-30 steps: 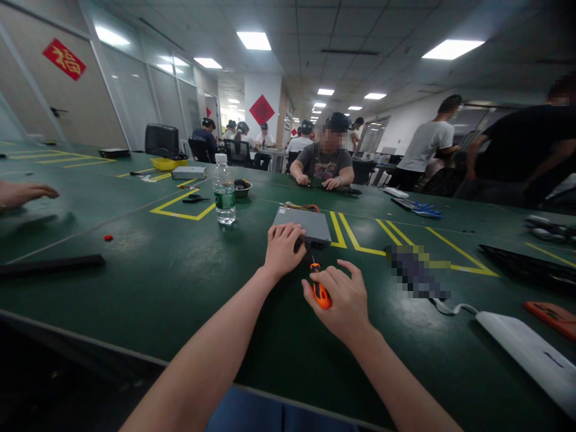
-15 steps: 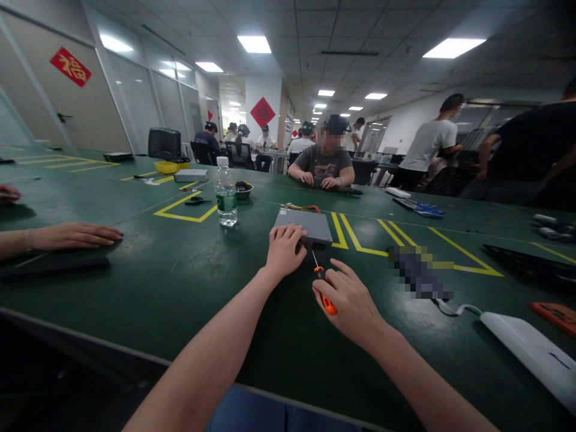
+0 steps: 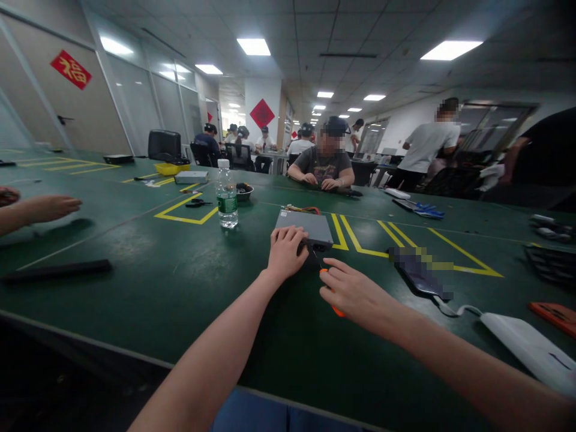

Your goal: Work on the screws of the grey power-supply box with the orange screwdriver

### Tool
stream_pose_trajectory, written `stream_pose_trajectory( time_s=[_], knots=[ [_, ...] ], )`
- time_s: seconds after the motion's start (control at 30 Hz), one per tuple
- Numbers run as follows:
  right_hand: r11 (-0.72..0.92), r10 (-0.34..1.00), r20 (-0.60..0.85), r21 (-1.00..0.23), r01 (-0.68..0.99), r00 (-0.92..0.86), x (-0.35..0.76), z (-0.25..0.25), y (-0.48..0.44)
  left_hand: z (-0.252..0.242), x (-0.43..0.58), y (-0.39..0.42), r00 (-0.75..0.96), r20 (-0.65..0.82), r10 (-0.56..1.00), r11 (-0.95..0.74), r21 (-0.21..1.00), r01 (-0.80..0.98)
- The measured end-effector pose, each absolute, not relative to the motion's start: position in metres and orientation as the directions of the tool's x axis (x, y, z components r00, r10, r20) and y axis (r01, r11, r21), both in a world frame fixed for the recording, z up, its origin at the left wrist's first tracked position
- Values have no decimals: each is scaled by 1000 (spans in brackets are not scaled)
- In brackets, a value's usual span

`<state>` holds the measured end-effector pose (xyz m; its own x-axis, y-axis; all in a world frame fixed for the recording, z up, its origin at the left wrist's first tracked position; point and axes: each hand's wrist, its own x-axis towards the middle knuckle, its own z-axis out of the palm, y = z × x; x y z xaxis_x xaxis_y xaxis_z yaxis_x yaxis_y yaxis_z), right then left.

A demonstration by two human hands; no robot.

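Holding flat grey metal box point(image 3: 312, 226) on green tabletop point(image 3: 193, 270) by near edge in half-curled left grip point(image 3: 287, 255); clasping orange-handled screwdriver point(image 3: 338, 311) in closed right grip point(image 3: 347, 289).

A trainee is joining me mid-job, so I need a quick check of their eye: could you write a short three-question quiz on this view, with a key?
1. Which of the person's hands holds the orange screwdriver?
2. True or false: the left hand is touching the gray metal box.
3. In the picture, where does the water bottle stand relative to the gray metal box?
A. To its left
B. To its right
C. On top of it

Key:
1. The right hand
2. True
3. A
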<state>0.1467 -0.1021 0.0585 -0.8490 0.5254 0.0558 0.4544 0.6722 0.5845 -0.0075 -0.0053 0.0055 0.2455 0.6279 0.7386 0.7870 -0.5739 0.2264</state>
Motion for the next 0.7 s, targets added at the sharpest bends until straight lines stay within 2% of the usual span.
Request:
stream_pose_trajectory(
  time_s=[0.17,0.37,0.7],
  knots=[
    [691,518,-43,609,389,-854,150,38,-95,6,-7,-5,234,743,627,-563,225,795],
    [650,524,111,588,481,-844,148,26,-99,6,-6,-5,232,747,623,-569,229,790],
    [615,502,372,481,624,-781,150,30,-109,6,-7,-4,233,731,642,-564,243,789]
  ],
)
